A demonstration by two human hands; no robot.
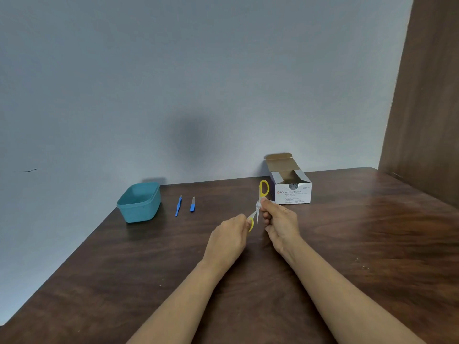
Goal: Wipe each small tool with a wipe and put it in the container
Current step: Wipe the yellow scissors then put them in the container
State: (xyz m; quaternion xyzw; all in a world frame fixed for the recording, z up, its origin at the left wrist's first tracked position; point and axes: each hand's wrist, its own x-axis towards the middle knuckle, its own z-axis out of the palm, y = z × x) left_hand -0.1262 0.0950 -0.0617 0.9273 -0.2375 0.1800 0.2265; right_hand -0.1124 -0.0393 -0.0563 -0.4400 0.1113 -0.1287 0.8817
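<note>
Small yellow-handled scissors (262, 188) are held open above the brown table (347, 244). My left hand (229, 238) grips the lower yellow handle loop. My right hand (280, 223) pinches a white wipe (259, 202) against the scissors near the pivot. A teal container (139, 202) stands at the table's far left edge. A blue tweezers-like tool (178, 206) and a blue-handled nail file (192, 204) lie on the table to the right of the container.
An open white box of alcohol swabs (291, 188) stands at the back of the table, right behind the scissors. A grey wall runs behind the table and a brown panel (427, 108) rises at the right.
</note>
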